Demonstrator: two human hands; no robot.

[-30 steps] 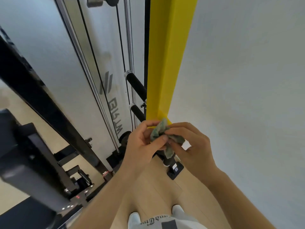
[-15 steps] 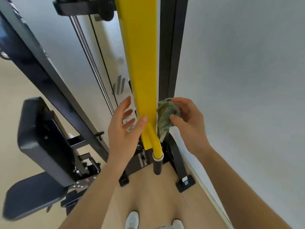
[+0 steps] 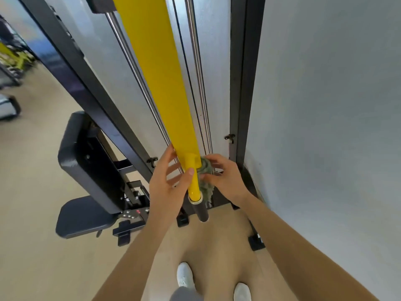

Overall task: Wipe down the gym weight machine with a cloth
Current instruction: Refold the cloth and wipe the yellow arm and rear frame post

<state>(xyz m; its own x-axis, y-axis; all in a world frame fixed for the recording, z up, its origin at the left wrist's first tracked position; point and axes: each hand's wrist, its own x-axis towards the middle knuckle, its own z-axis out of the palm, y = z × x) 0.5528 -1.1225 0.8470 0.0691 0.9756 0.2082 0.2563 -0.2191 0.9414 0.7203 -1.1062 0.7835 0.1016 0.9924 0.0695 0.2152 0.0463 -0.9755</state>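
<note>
Right hand (image 3: 225, 179) pinches bunched green cloth (image 3: 206, 170) against right side of yellow lever (image 3: 165, 94), low end. Left hand (image 3: 167, 183) loose-fingered, thumb touching lever. Risk: ungripped lever swings away under wiping pressure.

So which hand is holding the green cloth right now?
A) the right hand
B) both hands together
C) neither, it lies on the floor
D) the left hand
A: the right hand grips the crumpled green cloth against the right side of the yellow lever arm, near its lower end. The left hand holds no cloth and touches the arm with its thumb.
</note>
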